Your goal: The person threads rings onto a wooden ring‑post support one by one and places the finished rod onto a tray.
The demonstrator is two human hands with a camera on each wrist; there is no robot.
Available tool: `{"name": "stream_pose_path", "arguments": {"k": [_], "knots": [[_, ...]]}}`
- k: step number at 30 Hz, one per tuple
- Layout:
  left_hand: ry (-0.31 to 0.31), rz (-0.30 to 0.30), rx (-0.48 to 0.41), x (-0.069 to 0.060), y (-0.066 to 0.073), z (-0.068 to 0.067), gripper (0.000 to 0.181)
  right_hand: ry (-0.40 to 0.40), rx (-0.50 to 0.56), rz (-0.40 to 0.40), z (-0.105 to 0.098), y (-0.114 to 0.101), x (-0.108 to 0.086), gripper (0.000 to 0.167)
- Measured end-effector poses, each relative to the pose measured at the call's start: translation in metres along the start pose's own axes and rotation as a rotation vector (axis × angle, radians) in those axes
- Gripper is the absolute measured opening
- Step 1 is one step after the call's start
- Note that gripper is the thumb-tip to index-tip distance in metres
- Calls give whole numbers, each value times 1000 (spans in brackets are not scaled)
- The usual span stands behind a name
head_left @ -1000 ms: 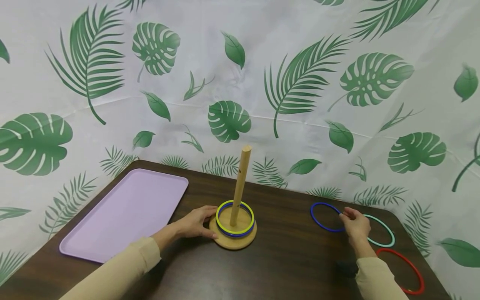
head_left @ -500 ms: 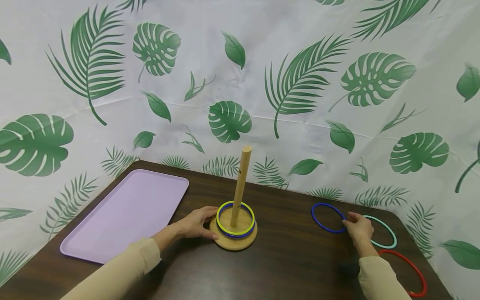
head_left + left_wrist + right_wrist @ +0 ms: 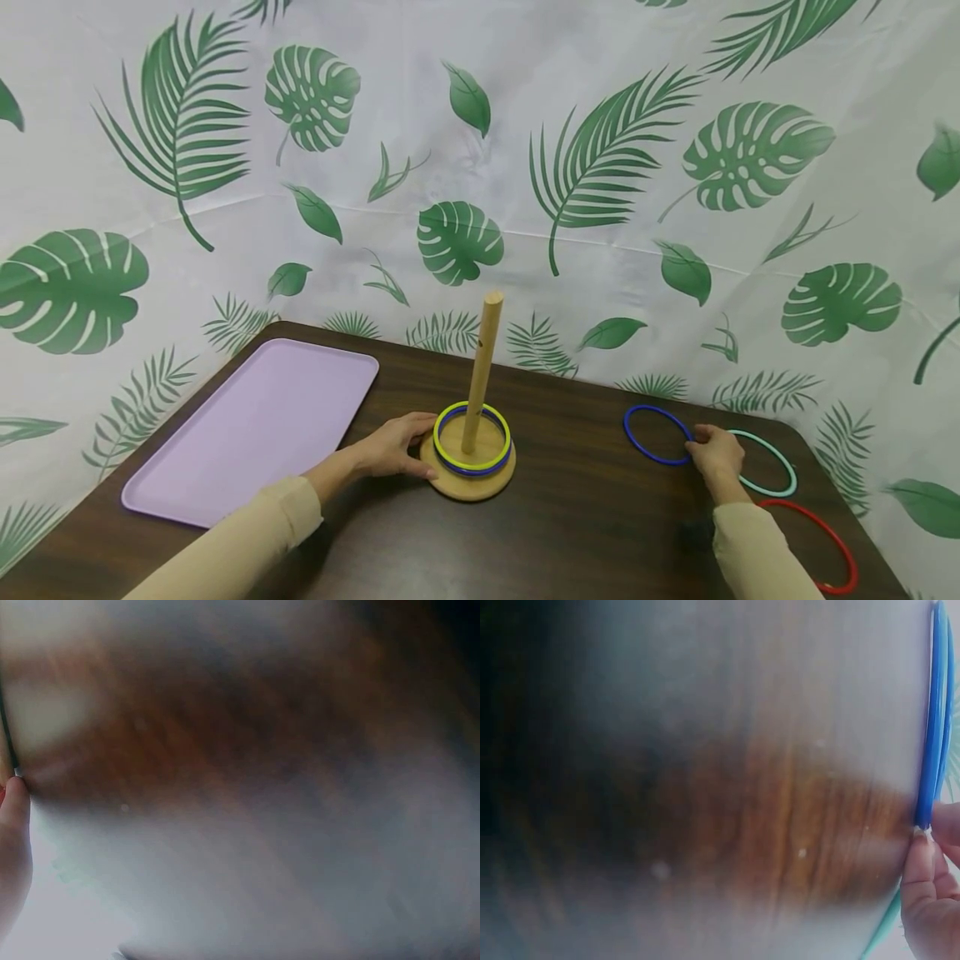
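Note:
A round wooden base (image 3: 467, 487) with an upright peg (image 3: 483, 367) stands mid-table; a yellow ring (image 3: 505, 454) lies over a blue ring (image 3: 472, 472) around the peg. My left hand (image 3: 390, 448) holds the base's left edge, thumb in front. At the right, my right hand (image 3: 717, 457) pinches the near right side of another blue ring (image 3: 637, 446). In the right wrist view, that blue ring (image 3: 932, 727) meets the fingertips of my right hand (image 3: 930, 885). Only part of my left hand (image 3: 13, 847) shows in the left wrist view.
A lilac tray (image 3: 262, 417) lies at the left of the dark table (image 3: 555, 533). Right of my right hand are a mint ring (image 3: 787, 468) and, nearer, a red ring (image 3: 843, 550). Behind the table hangs a leaf-patterned cloth (image 3: 577, 292).
My right hand has moved slightly right and nearer, its fingers now at the blue ring's right edge. My left hand stays on the base.

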State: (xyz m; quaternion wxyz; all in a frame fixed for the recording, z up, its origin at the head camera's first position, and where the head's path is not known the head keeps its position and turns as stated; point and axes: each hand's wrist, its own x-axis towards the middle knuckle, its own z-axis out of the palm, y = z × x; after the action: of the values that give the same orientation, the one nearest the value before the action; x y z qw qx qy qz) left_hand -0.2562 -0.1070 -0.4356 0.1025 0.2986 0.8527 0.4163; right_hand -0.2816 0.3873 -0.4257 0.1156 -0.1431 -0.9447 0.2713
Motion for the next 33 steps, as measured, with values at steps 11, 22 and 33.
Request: {"name": "stream_pose_path", "arguments": {"k": [11, 22, 33], "knots": [[5, 3, 21, 0, 1, 0, 77, 2, -12, 32, 0, -1, 4, 36], [7, -6, 23, 0, 2, -1, 78, 73, 31, 112, 3, -2, 4, 33], [6, 5, 35, -1, 2, -1, 78, 116, 44, 136, -1, -5, -2, 27]]}}
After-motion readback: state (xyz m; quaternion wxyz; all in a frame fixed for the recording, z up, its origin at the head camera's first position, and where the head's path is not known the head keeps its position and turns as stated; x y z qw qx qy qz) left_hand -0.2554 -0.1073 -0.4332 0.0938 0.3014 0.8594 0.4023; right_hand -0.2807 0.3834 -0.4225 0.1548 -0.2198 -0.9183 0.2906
